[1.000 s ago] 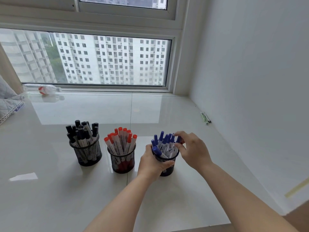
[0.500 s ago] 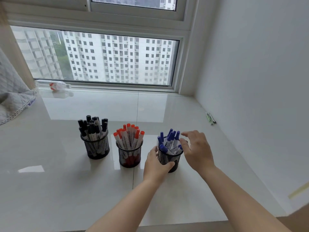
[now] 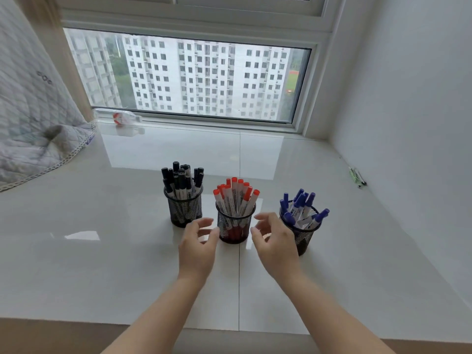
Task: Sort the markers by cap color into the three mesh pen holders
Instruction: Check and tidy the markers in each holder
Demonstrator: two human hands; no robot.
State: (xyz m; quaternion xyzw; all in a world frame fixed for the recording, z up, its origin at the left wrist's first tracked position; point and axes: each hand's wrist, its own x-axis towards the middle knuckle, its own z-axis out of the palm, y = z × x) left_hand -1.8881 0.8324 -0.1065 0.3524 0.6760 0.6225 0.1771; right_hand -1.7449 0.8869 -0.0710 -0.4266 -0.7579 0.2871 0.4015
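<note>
Three black mesh pen holders stand in a row on the glossy white sill. The left holder [image 3: 184,210] is full of black-capped markers [image 3: 182,178]. Red-capped markers [image 3: 236,194] fill the middle holder [image 3: 234,227], and the right holder [image 3: 304,236] carries blue-capped markers [image 3: 300,206], one leaning out to the right. My left hand [image 3: 198,247] hovers just left of the middle holder with fingers loosely spread. On the holder's other side my right hand [image 3: 274,242] is also spread. Neither hand holds anything.
A quilted grey blanket [image 3: 30,129] lies at the far left. A clear plastic bottle [image 3: 120,116] lies along the window frame. Two green pens [image 3: 357,176] rest by the right wall. The sill's front edge [image 3: 229,328] runs near my forearms.
Both hands have let go of the blue-marker holder and moved left, now flanking the red-marker holder. The camera view has shifted, so the holders sit more to the right in view.
</note>
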